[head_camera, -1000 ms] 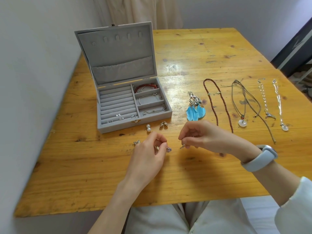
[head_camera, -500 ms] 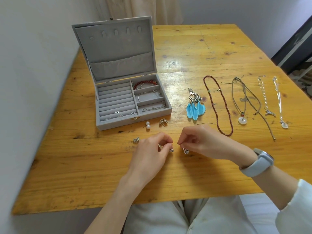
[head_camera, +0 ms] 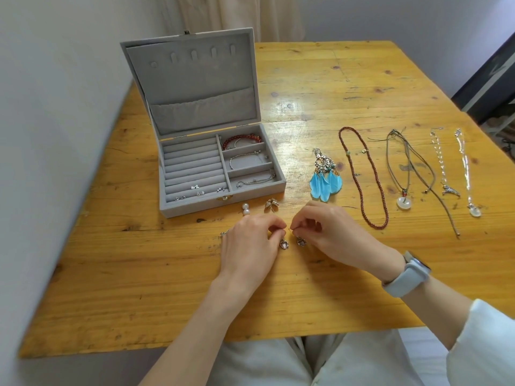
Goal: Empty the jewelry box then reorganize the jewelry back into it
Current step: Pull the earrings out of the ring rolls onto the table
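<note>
The grey jewelry box (head_camera: 167,174) stands open at the table's left, with small stud earrings in its front ring rolls and bracelets, one of red beads (head_camera: 242,140), in its right compartments. In front of the box, my left hand (head_camera: 250,240) pinches the hook of one silver drop earring (head_camera: 283,244). My right hand (head_camera: 331,232) pinches the hook of its twin (head_camera: 300,241). Both pendants hang just above the wood, side by side between my hands.
Pearl earrings (head_camera: 245,209) and leaf earrings (head_camera: 271,204) lie by the box's front. Blue feather earrings (head_camera: 324,182), a brown bead necklace (head_camera: 365,176), a cord necklace with a white pendant (head_camera: 404,203) and two silver chains (head_camera: 457,168) lie to the right. A wall runs along the left.
My hands have drawn closer together, and the two drop earrings now hang next to each other. The view has shifted slightly.
</note>
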